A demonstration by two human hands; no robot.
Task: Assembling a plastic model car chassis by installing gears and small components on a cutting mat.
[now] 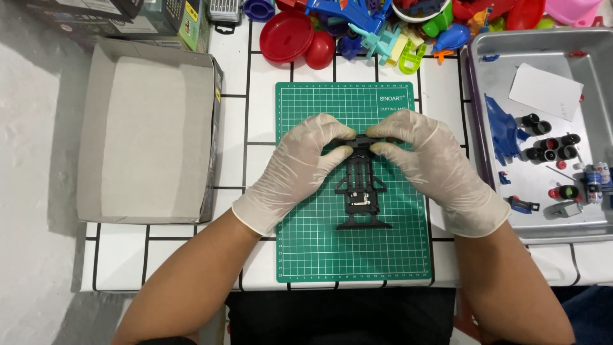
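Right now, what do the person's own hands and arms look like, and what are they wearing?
Both the left hand and the right hand wear thin, off-white disposable gloves, slightly wrinkled and faintly see-through, fitting closely over the fingers. Each glove ends in a loose cuff just past the wrist. The forearms beyond are bare: no sleeves, watch or markings show.

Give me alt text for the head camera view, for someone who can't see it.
Two gloved hands, left hand and right hand, pinch the top end of a black plastic frame over a green cutting mat. An empty cardboard box sits left, a metal tray of small parts right, colourful plastic toys behind.
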